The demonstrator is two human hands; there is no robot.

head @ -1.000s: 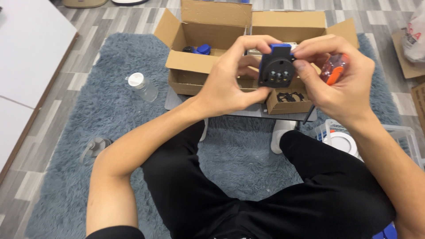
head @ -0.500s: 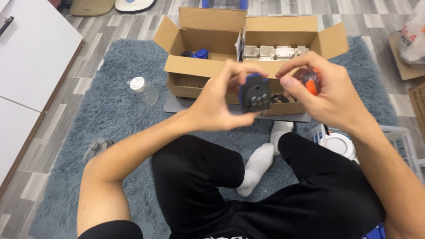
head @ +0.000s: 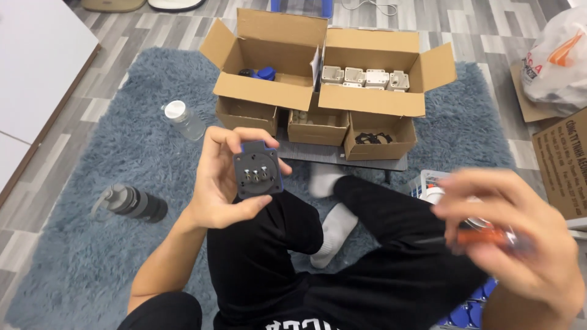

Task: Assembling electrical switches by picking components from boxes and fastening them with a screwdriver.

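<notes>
So the hands have split apart now: left hand (head: 223, 177) fingers clamped round the square black-and-blue plastic socket (head: 258, 173) over the lap, right hand (head: 510, 235) pulled aside, blurry, gripping the orange-handled screwdriver (head: 483, 237).

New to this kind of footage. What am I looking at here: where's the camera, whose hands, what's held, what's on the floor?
There is one view, from a camera worn on a person's head and looking down at their own lap. There is no machine, only two bare hands. The person sits on a blue-grey rug in black clothes and white socks.

The left hand holds a square black socket part with a blue back and three metal contacts facing the camera. The right hand, blurred, grips a screwdriver with an orange handle.

In front stand open cardboard boxes; one holds pale grey parts, another blue ones. On the rug lie a clear bottle with a white cap and a dark bottle.
</notes>
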